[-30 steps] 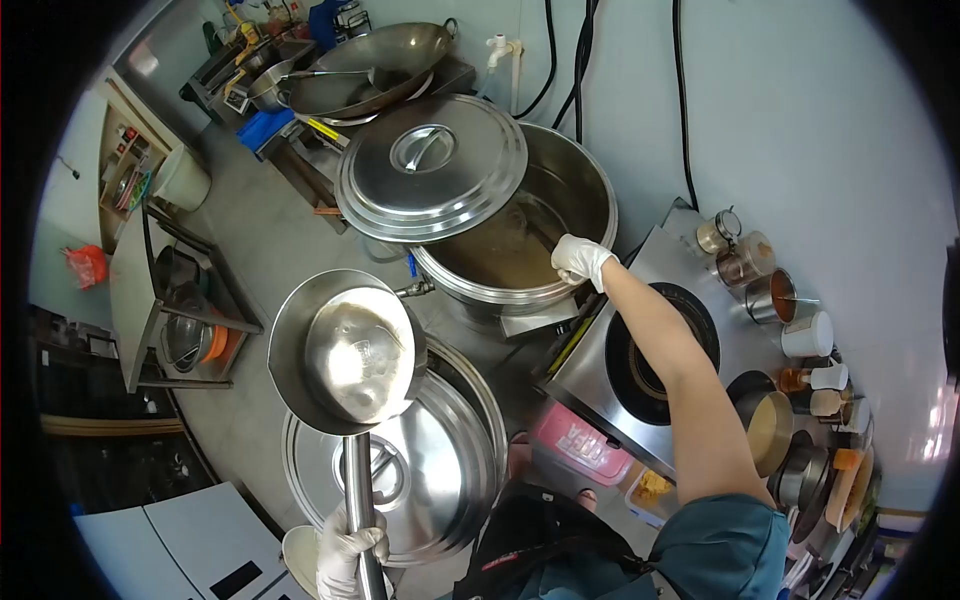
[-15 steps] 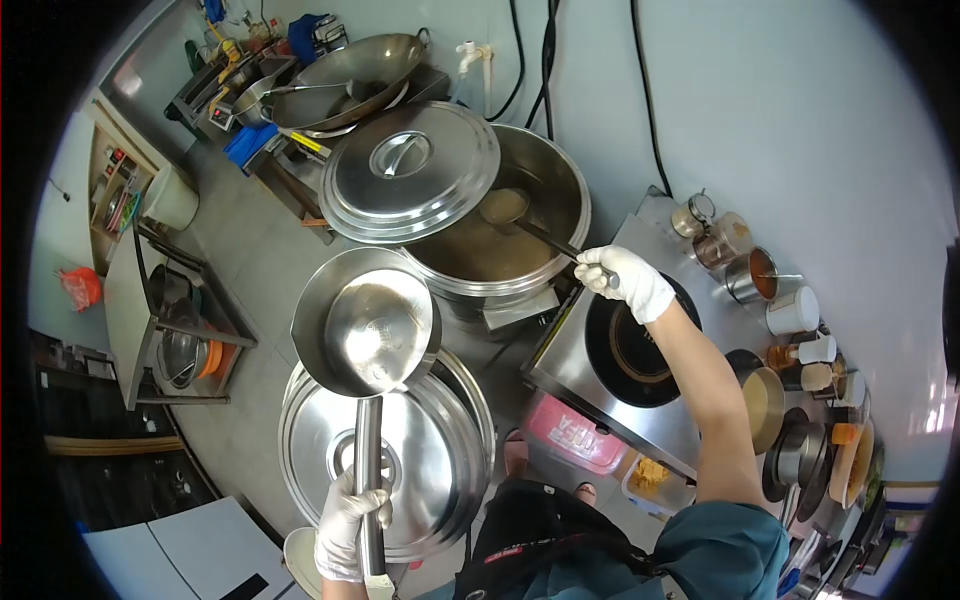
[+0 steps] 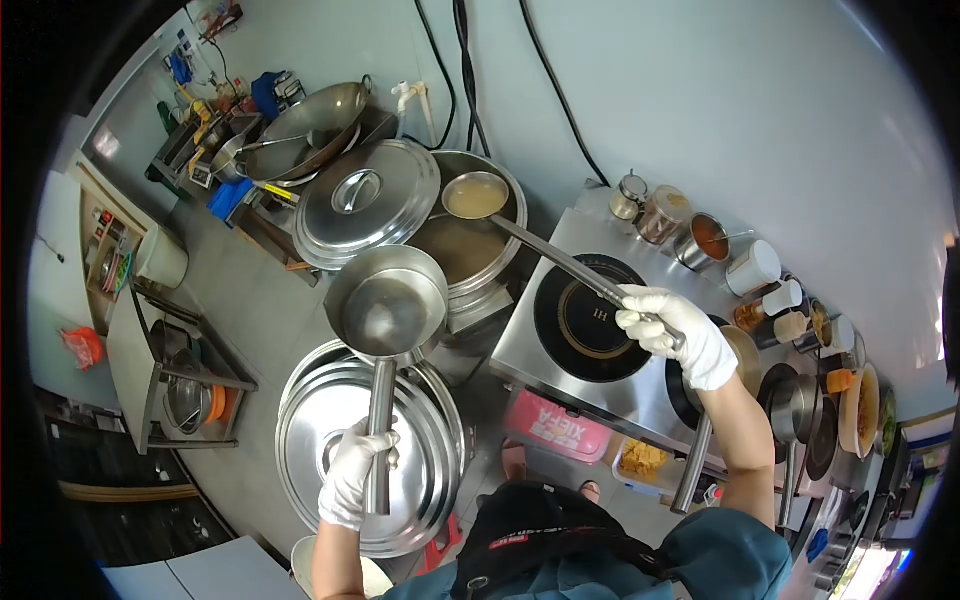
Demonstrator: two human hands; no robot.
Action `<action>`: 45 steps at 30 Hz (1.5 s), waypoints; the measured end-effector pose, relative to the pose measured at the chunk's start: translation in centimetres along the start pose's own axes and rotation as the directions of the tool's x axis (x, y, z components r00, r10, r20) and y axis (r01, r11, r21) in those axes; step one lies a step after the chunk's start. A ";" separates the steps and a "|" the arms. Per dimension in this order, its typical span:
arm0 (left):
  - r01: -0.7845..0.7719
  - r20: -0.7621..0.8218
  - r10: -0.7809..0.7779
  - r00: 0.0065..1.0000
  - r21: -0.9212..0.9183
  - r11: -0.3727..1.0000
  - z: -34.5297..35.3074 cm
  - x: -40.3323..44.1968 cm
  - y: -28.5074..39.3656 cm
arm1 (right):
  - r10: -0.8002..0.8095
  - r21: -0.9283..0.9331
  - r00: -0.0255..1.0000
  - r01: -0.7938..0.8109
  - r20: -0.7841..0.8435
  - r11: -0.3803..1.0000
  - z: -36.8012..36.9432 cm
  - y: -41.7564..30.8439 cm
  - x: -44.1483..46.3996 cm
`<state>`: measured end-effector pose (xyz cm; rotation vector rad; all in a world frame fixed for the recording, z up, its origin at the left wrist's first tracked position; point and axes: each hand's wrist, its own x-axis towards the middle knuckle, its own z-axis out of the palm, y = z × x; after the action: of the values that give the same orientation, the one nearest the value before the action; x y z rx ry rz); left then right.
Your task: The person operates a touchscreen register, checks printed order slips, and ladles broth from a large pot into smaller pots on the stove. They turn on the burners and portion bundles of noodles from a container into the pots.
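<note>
My left hand (image 3: 357, 470), in a white glove, is closed round the handle of a steel saucepan (image 3: 388, 300) with nothing clearly visible inside. My gloved right hand (image 3: 675, 330) grips the long handle of a ladle (image 3: 476, 195). The ladle's bowl is full of cloudy liquid and hangs above the large stockpot (image 3: 515, 215), up and to the right of the saucepan. Brownish broth shows in the stockpot, whose left part is covered by a tilted steel lid (image 3: 370, 195).
Right of the stockpot is a steel counter with a round black induction plate (image 3: 592, 318). Jars and a container of red sauce (image 3: 703, 242) line the wall. Another lidded pot (image 3: 400, 500) stands below the saucepan. A wok (image 3: 320, 130) sits at the back left.
The ladle has risen from the broth and is now above the pot, filled. My right hand has moved back and right with it. The view has shifted, and the saucepan is nearer the stockpot.
</note>
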<state>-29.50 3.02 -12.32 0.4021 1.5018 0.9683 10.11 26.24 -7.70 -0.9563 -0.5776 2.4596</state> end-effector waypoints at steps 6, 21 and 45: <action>-0.058 0.147 0.045 0.988 0.086 0.995 3.8 4.0 -0.9 | -0.077 -0.142 0.997 0.079 0.017 0.987 2.7 1.1 -10.5; -0.060 0.371 0.022 0.928 0.092 0.994 20.7 7.1 -5.1 | -0.197 -0.146 0.926 0.157 -0.323 0.977 2.5 9.5 -31.0; -0.501 0.190 0.603 0.775 0.766 0.403 28.1 8.8 -14.6 | -0.282 -0.773 0.822 -0.268 -0.495 0.575 -6.4 16.3 -32.8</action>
<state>-0.67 10.27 -26.39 1.6300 1.9097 0.7571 32.50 -3.13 -3.41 -1.9439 -1.5471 1.6136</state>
